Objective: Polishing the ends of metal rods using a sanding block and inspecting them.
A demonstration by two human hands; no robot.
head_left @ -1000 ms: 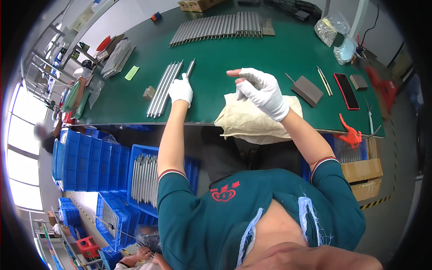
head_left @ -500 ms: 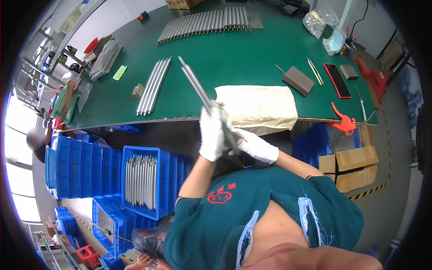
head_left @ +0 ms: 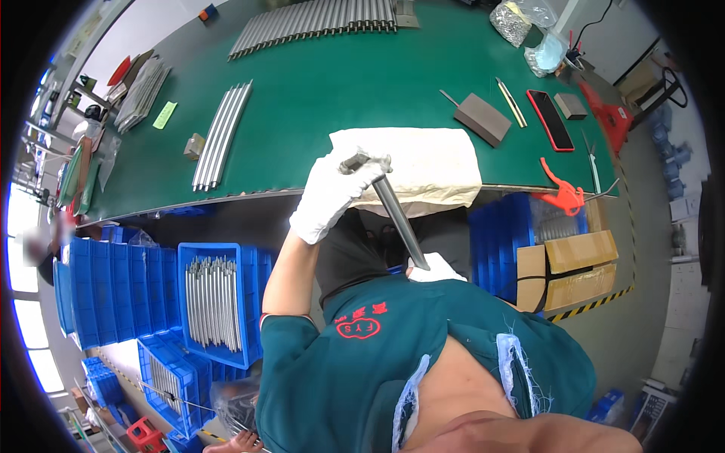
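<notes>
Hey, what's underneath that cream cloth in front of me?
The cream cloth lies on the green table, its front edge drooping past the table's edge. Anything else underneath is covered and can't be seen. Your left hand, holding a metal rod, hides part of the cloth's left side.

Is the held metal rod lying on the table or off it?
Off the table: the left hand grips the rod, its near end beyond the edge.

Red-rimmed black phone, pale green paper slip, cardboard box, red stool
</notes>
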